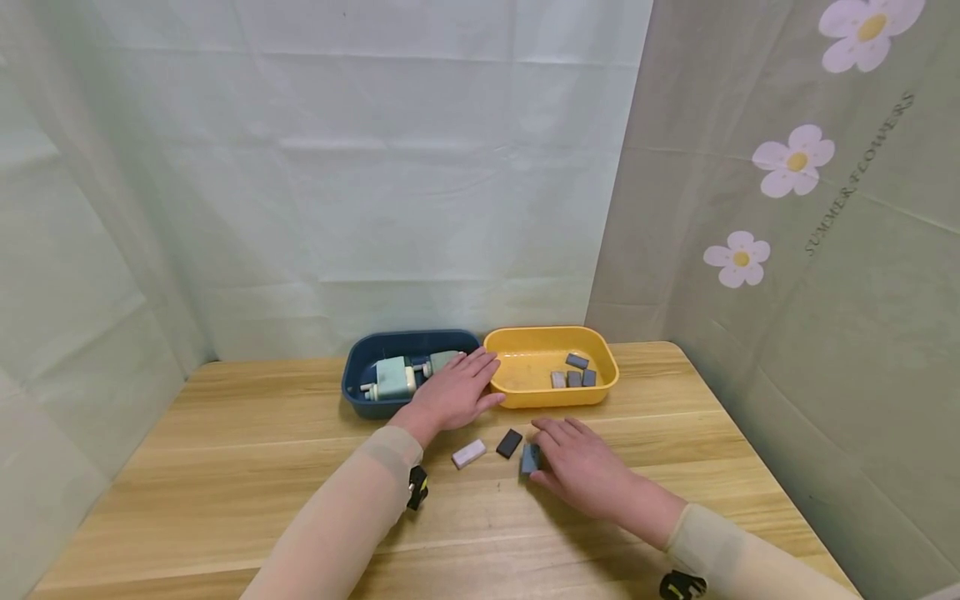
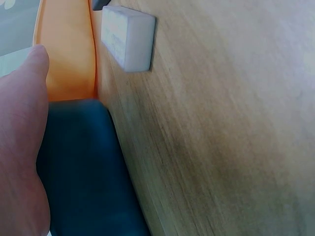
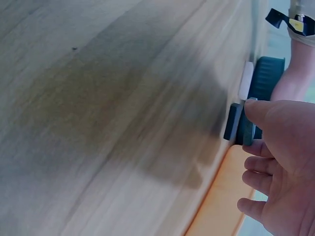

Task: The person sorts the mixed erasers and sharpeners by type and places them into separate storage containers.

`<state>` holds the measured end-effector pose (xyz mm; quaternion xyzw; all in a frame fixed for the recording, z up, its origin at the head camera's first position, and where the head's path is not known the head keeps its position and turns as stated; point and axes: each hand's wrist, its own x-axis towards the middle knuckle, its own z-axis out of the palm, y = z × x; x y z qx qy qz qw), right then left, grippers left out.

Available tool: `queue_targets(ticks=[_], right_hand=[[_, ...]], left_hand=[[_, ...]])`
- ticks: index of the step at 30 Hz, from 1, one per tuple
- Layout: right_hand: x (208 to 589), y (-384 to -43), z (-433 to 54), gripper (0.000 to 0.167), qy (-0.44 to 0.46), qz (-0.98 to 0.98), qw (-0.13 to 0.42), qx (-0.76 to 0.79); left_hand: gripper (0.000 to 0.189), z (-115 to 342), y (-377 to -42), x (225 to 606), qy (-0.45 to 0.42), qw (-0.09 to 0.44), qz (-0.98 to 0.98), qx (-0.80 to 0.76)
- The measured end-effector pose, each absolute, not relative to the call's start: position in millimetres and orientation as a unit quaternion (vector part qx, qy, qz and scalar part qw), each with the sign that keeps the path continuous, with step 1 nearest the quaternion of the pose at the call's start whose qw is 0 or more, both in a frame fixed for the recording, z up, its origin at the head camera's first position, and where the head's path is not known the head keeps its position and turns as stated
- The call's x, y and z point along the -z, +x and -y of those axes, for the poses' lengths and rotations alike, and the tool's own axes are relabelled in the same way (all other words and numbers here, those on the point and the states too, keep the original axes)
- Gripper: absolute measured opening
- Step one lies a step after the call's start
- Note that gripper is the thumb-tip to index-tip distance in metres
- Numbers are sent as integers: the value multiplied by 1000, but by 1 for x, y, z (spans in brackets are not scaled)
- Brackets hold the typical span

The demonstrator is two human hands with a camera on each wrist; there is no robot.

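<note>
My right hand pinches a small blue-grey block between thumb and index finger. In the right wrist view the block stands on edge in that pinch, while the other fingers are loosely bent. My left hand is stretched out over the place where two bins meet, its fingers fairly straight and holding nothing. Whether it touches a rim I cannot tell. A black block and a whitish block lie on the table between the hands; the whitish block has faint markings.
The yellow bin holds several small grey blocks. Beside it, the dark blue bin contains pale green box-shaped items with cream parts, partly covered by my left hand. Curtains stand behind the wooden table.
</note>
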<state>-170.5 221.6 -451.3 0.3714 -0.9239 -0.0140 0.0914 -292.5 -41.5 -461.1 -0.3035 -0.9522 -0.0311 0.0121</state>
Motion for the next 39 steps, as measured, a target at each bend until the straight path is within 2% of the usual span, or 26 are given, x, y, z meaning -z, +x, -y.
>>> queue_targets(ticks=[9,23,39], right_hand=[[440,-173,-225,47,370,923,108,10],[416,-186,-228,51,362,918,163,9],[393,-209,-230,51,332,925,183,0]], left_hand=[[79,41,-292,461,-301,10,953,35],[79,40,-291,460,-298,9,954,31],[79,41,-292,461,-300,9,953,35]])
